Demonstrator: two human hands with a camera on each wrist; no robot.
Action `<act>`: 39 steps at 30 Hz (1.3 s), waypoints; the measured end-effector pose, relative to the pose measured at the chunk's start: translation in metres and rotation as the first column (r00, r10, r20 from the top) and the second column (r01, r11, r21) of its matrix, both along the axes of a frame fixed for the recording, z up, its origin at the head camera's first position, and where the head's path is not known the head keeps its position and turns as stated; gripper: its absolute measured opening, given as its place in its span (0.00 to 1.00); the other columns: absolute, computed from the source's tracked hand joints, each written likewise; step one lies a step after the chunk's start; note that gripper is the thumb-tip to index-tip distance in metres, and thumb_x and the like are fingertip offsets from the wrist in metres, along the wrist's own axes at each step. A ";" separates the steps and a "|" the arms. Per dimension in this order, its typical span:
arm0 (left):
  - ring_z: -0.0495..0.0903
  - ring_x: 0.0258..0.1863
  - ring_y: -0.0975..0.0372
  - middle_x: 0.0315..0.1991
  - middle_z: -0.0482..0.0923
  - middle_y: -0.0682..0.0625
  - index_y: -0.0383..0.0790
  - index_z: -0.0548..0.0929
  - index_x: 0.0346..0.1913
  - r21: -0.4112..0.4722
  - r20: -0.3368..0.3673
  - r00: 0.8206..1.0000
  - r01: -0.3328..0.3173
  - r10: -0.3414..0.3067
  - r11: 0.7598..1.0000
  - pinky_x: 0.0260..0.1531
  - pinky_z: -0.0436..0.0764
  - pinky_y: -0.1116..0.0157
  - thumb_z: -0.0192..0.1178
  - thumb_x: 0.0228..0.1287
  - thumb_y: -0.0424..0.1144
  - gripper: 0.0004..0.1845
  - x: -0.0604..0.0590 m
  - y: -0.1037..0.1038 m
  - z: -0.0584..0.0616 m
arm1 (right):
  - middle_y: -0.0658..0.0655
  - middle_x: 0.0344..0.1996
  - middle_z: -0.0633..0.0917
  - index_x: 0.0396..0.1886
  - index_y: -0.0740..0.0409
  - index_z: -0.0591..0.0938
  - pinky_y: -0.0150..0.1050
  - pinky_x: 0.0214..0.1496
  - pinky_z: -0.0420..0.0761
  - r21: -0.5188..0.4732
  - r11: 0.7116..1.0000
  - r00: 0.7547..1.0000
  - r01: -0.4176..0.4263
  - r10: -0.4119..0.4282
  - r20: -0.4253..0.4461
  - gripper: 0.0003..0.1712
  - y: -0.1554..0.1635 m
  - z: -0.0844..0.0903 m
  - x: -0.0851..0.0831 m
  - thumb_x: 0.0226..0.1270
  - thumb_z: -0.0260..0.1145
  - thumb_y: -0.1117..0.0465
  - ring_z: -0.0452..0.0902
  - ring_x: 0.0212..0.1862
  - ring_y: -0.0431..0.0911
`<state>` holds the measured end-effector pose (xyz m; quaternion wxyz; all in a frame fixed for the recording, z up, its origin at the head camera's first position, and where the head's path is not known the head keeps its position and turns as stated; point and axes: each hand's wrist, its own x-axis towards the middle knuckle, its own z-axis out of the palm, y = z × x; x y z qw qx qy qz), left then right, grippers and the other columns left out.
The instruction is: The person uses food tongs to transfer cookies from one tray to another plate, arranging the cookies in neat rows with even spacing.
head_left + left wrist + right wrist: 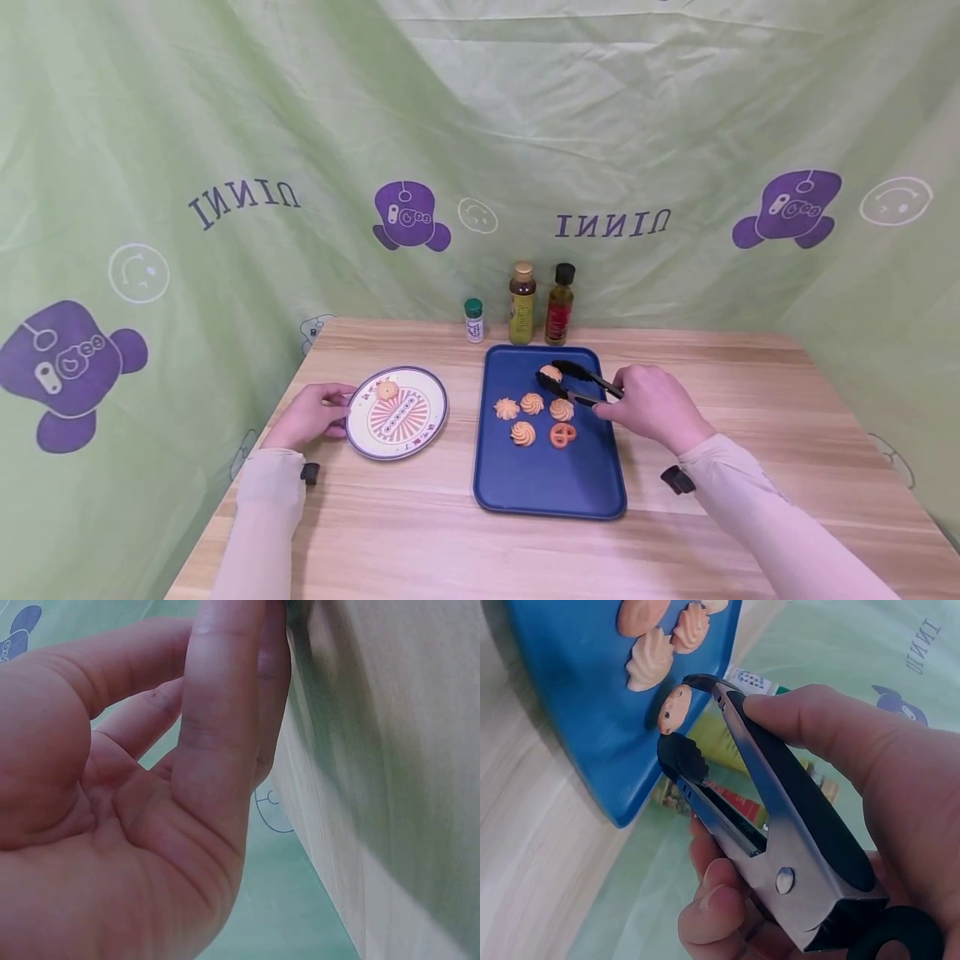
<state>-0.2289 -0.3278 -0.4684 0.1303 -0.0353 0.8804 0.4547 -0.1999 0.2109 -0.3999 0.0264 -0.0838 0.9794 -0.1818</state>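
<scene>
A round patterned plate (408, 433) with one small cookie (387, 390) on it lies at the left of the wooden table. My left hand (309, 417) rests beside it, with its fingers (217, 735) fairly straight and touching the plate's left rim. At the right, my right hand (645, 404) grips black-tipped metal tongs (581, 382) over the far end of a blue tray (551, 487). The tongs (780, 825) pinch one cookie (673, 709) between their tips, just above the tray (570, 697). Several more cookies (532, 404), one of them pretzel-shaped (562, 434), lie mid-tray.
Two sauce bottles (522, 304) (559, 305) and a small green-capped jar (473, 321) stand at the table's back edge behind the tray. Green printed cloth hangs on all sides. The table's left edge (315, 847) runs close by my left hand.
</scene>
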 end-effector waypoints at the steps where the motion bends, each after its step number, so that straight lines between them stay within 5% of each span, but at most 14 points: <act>1: 0.88 0.40 0.57 0.59 0.79 0.28 0.21 0.75 0.76 0.001 0.000 1.000 0.001 -0.001 1.000 0.41 0.99 0.62 0.61 0.79 0.23 0.26 0.000 0.000 0.000 | 0.52 0.21 0.81 0.34 0.61 0.87 0.36 0.26 0.70 0.002 1.000 1.000 -0.004 0.004 -0.007 0.22 -0.002 0.000 -0.001 0.64 0.80 0.46 0.75 0.25 0.47; 9: 0.88 0.41 0.56 0.59 0.79 0.28 0.21 0.75 0.76 -0.008 -0.007 1.000 0.003 -0.004 1.000 0.41 0.99 0.62 0.61 0.78 0.22 0.27 0.001 0.000 0.000 | 0.52 0.21 0.80 0.37 0.63 0.87 0.35 0.24 0.70 -0.016 1.000 1.000 0.004 -0.004 0.002 0.21 -0.020 -0.003 -0.006 0.64 0.79 0.48 0.75 0.23 0.46; 16: 0.88 0.40 0.56 0.59 0.79 0.28 0.21 0.75 0.76 -0.013 -0.016 1.000 0.006 -0.006 1.000 0.40 0.99 0.62 0.61 0.78 0.22 0.27 0.001 0.000 0.000 | 0.59 0.33 0.90 0.50 0.69 0.90 0.40 0.30 0.85 -0.044 0.999 0.999 -0.019 0.018 -0.029 0.29 -0.040 -0.004 -0.008 0.64 0.82 0.48 0.80 0.26 0.45; 23: 0.88 0.39 0.57 0.59 0.79 0.26 0.20 0.74 0.76 -0.015 -0.027 1.000 0.015 -0.016 1.000 0.40 0.99 0.62 0.61 0.78 0.22 0.27 0.001 0.001 0.002 | 0.55 0.27 0.81 0.42 0.65 0.89 0.35 0.26 0.71 -0.092 0.995 0.996 -0.043 0.036 -0.076 0.22 -0.058 -0.009 -0.008 0.62 0.80 0.50 0.73 0.22 0.45; 30: 0.88 0.39 0.56 0.58 0.79 0.26 0.19 0.74 0.76 -0.009 -0.030 0.999 0.018 -0.018 1.000 0.40 0.99 0.61 0.61 0.77 0.21 0.27 0.000 0.002 0.003 | 0.58 0.38 0.87 0.49 0.66 0.90 0.35 0.30 0.80 -0.130 0.990 0.998 -0.050 0.043 -0.055 0.26 -0.076 -0.016 -0.005 0.63 0.82 0.48 0.79 0.28 0.44; 34: 0.88 0.39 0.57 0.58 0.79 0.26 0.19 0.74 0.76 -0.011 -0.027 0.999 0.019 -0.020 1.000 0.40 0.99 0.62 0.61 0.77 0.21 0.27 0.000 0.002 0.003 | 0.58 0.37 0.88 0.56 0.66 0.88 0.35 0.27 0.85 -0.200 0.979 0.999 -0.046 0.049 0.010 0.30 -0.088 -0.019 -0.002 0.65 0.83 0.49 0.82 0.20 0.42; 39: 0.88 0.39 0.57 0.58 0.79 0.27 0.21 0.74 0.76 -0.019 -0.017 1.000 0.012 -0.012 1.000 0.40 0.99 0.62 0.61 0.78 0.22 0.27 0.000 0.001 0.003 | 0.56 0.37 0.86 0.53 0.65 0.90 0.34 0.22 0.80 -0.206 0.975 0.996 -0.084 0.080 -0.030 0.28 -0.107 -0.020 -0.002 0.63 0.83 0.49 0.79 0.23 0.43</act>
